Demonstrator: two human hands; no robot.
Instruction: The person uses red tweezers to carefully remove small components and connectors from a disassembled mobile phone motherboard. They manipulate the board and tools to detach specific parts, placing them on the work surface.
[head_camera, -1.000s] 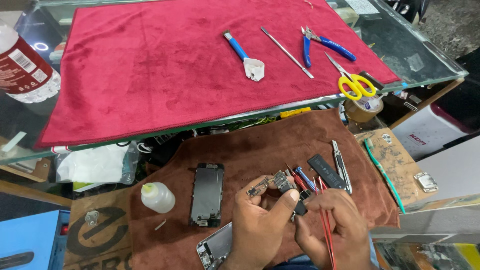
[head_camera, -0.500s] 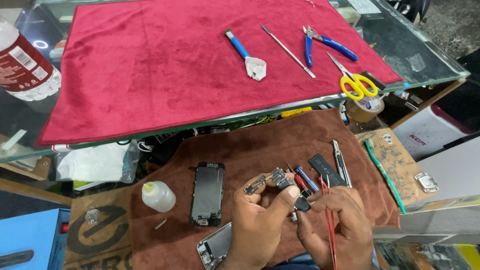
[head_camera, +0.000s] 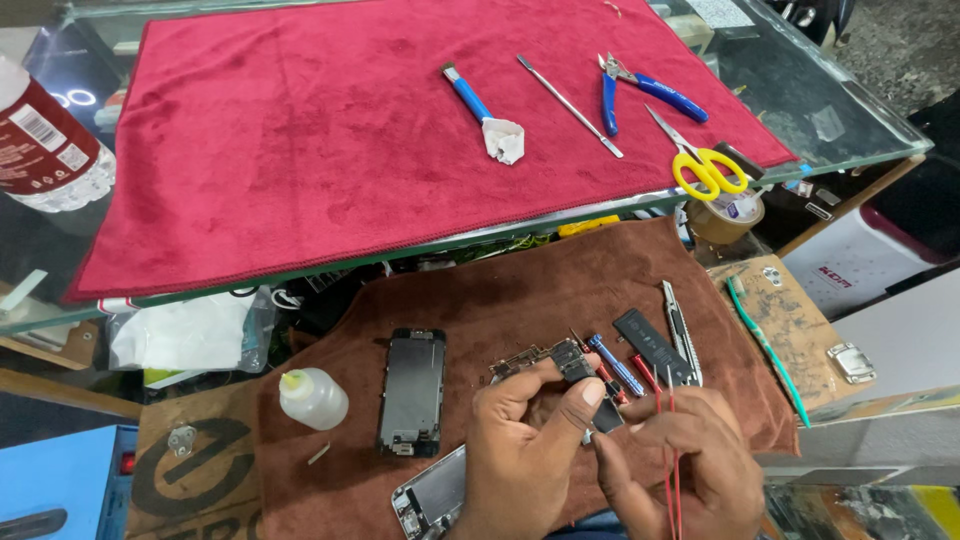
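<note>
Bottle label (head_camera: 45, 150): dark red with white patches, wrapped round a plastic bottle at the far left of the glass worktop (head_camera: 830, 115).
Phone screen (head_camera: 412, 388): dark rectangular panel, laid flat on the brown cloth (head_camera: 500, 290).
Cardboard sheet (head_camera: 190, 470): brown with black printing, seen at lower left.

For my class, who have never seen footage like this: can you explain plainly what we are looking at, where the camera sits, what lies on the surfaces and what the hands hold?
The camera is worn on a person's head and looks down at their own two bare hands; there is no machine. The left hand pinches a small dark circuit board at its fingertips, and the right hand holds red tweezers beside it.

The hands work over a brown cloth. On it lie an opened phone screen, a phone body, a small white bottle, a black battery, a blue-handled screwdriver and a utility knife.

Above is a glass counter with a red towel. It carries a blue-handled brush, a metal pry tool, blue pliers and yellow scissors.
</note>
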